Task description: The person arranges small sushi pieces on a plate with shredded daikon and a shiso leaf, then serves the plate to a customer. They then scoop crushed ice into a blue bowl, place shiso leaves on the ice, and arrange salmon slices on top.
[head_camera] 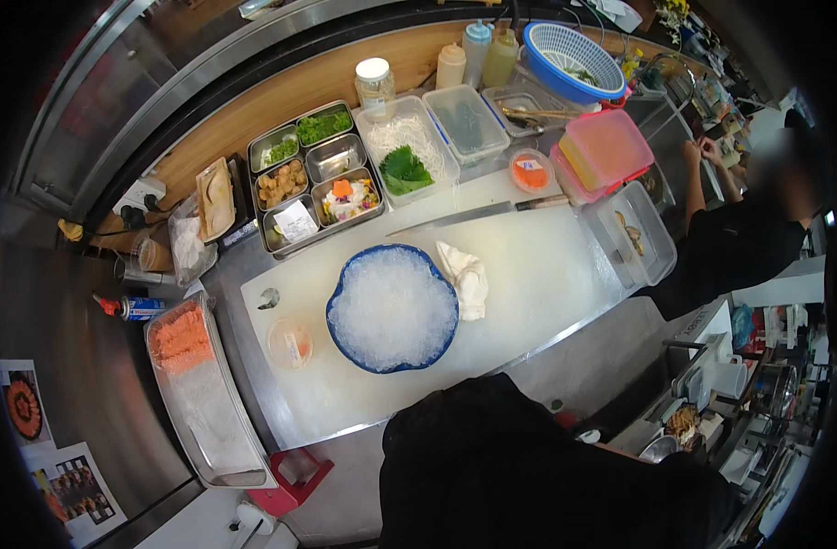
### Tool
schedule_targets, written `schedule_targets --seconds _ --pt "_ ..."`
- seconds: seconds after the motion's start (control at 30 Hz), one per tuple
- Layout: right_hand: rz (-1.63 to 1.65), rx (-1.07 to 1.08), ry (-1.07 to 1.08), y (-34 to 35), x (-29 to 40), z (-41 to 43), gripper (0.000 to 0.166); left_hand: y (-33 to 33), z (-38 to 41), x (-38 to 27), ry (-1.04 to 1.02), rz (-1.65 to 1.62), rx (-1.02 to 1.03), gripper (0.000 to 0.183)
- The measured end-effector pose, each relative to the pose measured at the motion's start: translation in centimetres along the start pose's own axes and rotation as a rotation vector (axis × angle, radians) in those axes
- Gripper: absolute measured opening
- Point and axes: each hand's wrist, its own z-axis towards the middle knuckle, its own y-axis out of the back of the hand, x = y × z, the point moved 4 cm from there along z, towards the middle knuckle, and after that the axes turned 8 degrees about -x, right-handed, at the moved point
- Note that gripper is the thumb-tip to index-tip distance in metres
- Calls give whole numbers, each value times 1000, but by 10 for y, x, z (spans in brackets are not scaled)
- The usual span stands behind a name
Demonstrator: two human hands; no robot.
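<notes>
Neither of my hands is in view; my black clothing fills the bottom of the picture. A blue-rimmed bowl (393, 309) heaped with crushed ice sits on the white cutting board (528, 288). Against its right side lies a crumpled white cloth (468, 281). Behind the bowl, a long knife (459, 218) lies with its handle to the right. At the board's left are a small grey piece of food (268, 298) and a round clear-lidded tub (290, 343). Small steel containers (336, 161) behind the board hold greens, brown pieces and a colourful garnish.
A tray (209, 412) with orange-pink fish stands left. Behind the board are a box of white shreds and green leaves (408, 154), squeeze bottles (451, 66) and a blue basket (575, 62). An open plastic box (631, 237) sits at the right edge, near another person in black (741, 233).
</notes>
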Motion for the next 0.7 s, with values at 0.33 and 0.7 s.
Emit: schedule_targets --seconds 0.33,0.7 --pt "-558 -641 -449 -83 -66 82 29 -2 19 -7 1 49 44 25" --pt "-50 -510 -131 -43 -49 -28 29 5 15 23 40 80 69 25"
